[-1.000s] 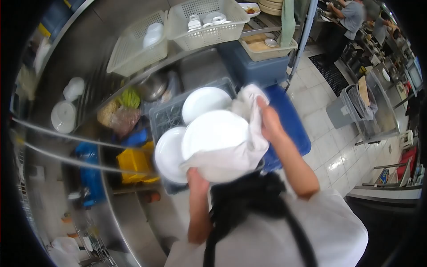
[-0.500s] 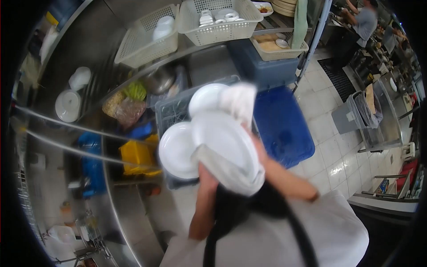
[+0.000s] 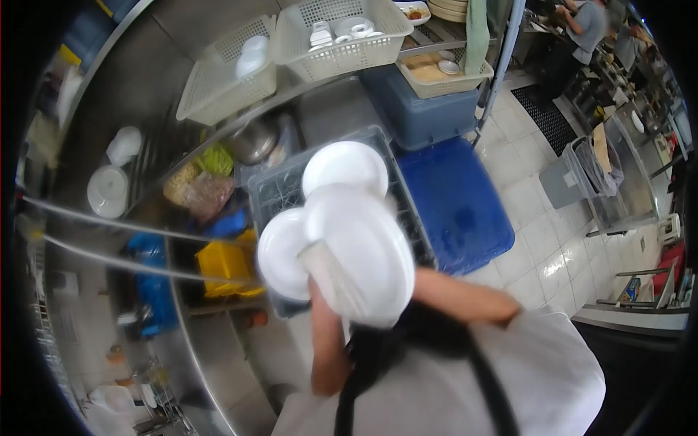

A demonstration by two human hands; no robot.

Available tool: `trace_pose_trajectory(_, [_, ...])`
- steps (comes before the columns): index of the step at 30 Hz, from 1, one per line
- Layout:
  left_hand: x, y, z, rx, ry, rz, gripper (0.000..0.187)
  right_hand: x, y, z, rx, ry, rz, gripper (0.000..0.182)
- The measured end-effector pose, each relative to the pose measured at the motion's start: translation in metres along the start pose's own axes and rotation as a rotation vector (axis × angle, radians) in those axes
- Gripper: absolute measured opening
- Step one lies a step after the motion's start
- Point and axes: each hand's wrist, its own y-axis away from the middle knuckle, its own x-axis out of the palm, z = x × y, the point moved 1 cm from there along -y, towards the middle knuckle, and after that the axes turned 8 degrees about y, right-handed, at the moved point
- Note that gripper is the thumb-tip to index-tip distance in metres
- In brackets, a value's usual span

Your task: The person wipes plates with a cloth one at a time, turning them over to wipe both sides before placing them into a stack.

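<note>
A large white plate point(image 3: 371, 240), slightly blurred, is tilted up in front of my apron. My left hand point(image 3: 318, 292) grips its lower left edge through a pale cloth point(image 3: 334, 283), which covers most of the fingers. My right forearm point(image 3: 465, 296) reaches in from the right; that hand is behind the plate, so its fingers are hidden. Beyond the held plate, two more white plates rest on a grey dish rack point(image 3: 291, 185): an upper plate point(image 3: 345, 168) and a left plate point(image 3: 282, 254).
A blue lid point(image 3: 458, 211) lies right of the rack, below a grey-blue bin point(image 3: 422, 112). White perforated baskets point(image 3: 342, 62) with small dishes line the shelf. Bagged food point(image 3: 207, 192) and a yellow container point(image 3: 225, 269) are at left. A person point(image 3: 582, 36) stands at the far right.
The right hand and the cloth end with it have dropped from the plate's top edge to behind the plate. The held plate has shifted slightly down and left.
</note>
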Motion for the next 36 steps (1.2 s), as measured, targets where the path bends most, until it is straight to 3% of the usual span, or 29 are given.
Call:
trace_pose_trajectory(2, [0.009,0.016,-0.014,0.058,-0.152,-0.028,0.047,-0.005,0.037,0.01,0.335,-0.507,-0.062,0.052])
trace_pose_trajectory(3, [0.012,0.022,-0.022,0.123,-0.305,-0.055,0.047,-0.009,0.044,0.022,0.347,-0.496,-0.052,0.052])
trace_pose_trajectory(4, [-0.008,0.013,-0.027,0.201,-0.555,0.011,0.05,-0.013,0.049,0.036,0.229,-0.467,-0.066,0.049])
trace_pose_trajectory(5, [-0.027,0.008,-0.021,0.21,-0.547,0.005,0.05,-0.017,0.047,0.046,0.105,-0.435,-0.077,0.046])
trace_pose_trajectory(7, [-0.032,0.013,-0.018,0.104,0.0,0.104,0.055,-0.03,0.034,0.042,-0.066,0.945,-0.228,0.043])
trace_pose_trajectory(8, [-0.03,0.021,-0.018,0.103,-0.006,0.106,0.055,-0.036,0.021,0.043,-0.031,0.897,-0.302,0.042])
trace_pose_trajectory(9, [-0.009,0.038,-0.018,0.008,0.156,0.25,0.058,-0.047,0.01,0.039,0.047,0.823,-0.34,0.041])
trace_pose_trajectory(12, [0.004,0.042,0.003,-0.115,0.412,0.542,0.062,-0.052,-0.008,0.037,-0.06,0.882,-0.42,0.042])
trace_pose_trajectory(13, [0.006,0.039,0.01,-0.151,0.496,0.696,0.064,-0.051,-0.013,0.036,-0.307,1.016,-0.495,0.044])
trace_pose_trajectory(14, [0.004,0.039,0.016,-0.149,0.502,0.693,0.064,-0.05,-0.014,0.036,-0.554,1.139,-0.568,0.047])
trace_pose_trajectory(15, [0.016,0.043,0.017,-0.086,0.328,0.512,0.065,-0.049,-0.014,0.044,-0.547,1.144,-0.562,0.047])
trace_pose_trajectory(16, [0.02,0.047,0.018,-0.027,0.154,0.327,0.066,-0.045,-0.014,0.056,-0.394,1.072,-0.492,0.05])
trace_pose_trajectory(18, [0.015,0.04,0.021,0.004,0.129,0.287,0.064,-0.044,-0.019,0.064,-0.176,1.011,-0.406,0.055])
trace_pose_trajectory(19, [0.012,0.036,0.02,0.029,0.095,0.255,0.063,-0.044,-0.017,0.068,-0.18,1.012,-0.4,0.055])
trace_pose_trajectory(21, [0.001,0.035,0.018,0.032,0.23,0.341,0.06,-0.043,-0.002,0.074,-0.008,0.743,-0.282,0.052])
trace_pose_trajectory(23, [0.004,0.043,0.016,0.035,0.376,0.418,0.056,-0.051,0.013,0.079,0.013,0.505,-0.48,0.043])
trace_pose_trajectory(26, [0.023,0.06,0.005,0.089,0.434,0.251,0.054,-0.084,0.04,0.089,-0.077,0.333,-0.65,0.036])
trace_pose_trajectory(28, [0.024,0.061,0.002,0.242,0.277,0.048,0.054,-0.106,0.049,0.075,-0.208,0.301,-0.762,0.041])
trace_pose_trajectory(32, [0.028,0.06,-0.006,0.267,0.279,-0.017,0.054,-0.097,0.043,0.052,-0.362,0.252,-0.905,0.048])
trace_pose_trajectory(36, [0.007,0.046,-0.009,0.25,0.172,-0.022,0.053,-0.063,0.041,0.066,-0.387,0.261,-0.759,0.028])
